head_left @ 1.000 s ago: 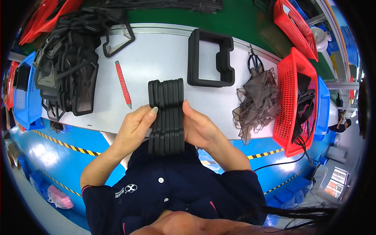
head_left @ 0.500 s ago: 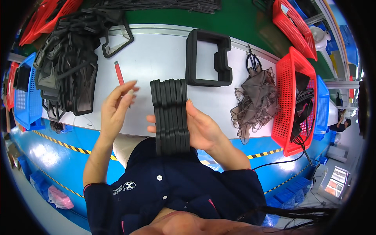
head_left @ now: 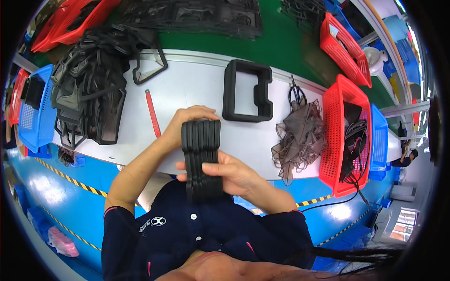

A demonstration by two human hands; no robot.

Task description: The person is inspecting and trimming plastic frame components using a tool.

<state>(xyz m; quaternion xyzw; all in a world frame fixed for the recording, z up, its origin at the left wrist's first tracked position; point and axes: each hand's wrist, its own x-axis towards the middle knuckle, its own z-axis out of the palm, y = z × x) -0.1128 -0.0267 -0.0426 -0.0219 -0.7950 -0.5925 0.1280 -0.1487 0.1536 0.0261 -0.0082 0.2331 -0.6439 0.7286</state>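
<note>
A stack of black foam frames [head_left: 201, 140] stands on edge close to my body, at the front of the white table. My right hand [head_left: 235, 174] grips its right side, thumb across the near face and fingertips showing past the left side. Around the far left corner of the stack curls my left hand [head_left: 186, 118], its fingers over the far end and partly hidden behind it. Beyond lies another stack of black frames [head_left: 229, 93], lined up around an open middle with a notch on its right. A red strip-like tool [head_left: 152, 112] rests left of my left hand.
Black mesh-filled frames [head_left: 89, 93] are heaped at the left. On the right are dark scissors [head_left: 296, 95], a pile of sheer dark scraps [head_left: 300, 136] and a red basket [head_left: 331, 145] with black parts and cords. Blue baskets [head_left: 36, 110] stand at the sides.
My left hand has moved right, from open in the air to the far end of the stack. My right thumb now lies across the frames. The whole view has shifted slightly.
</note>
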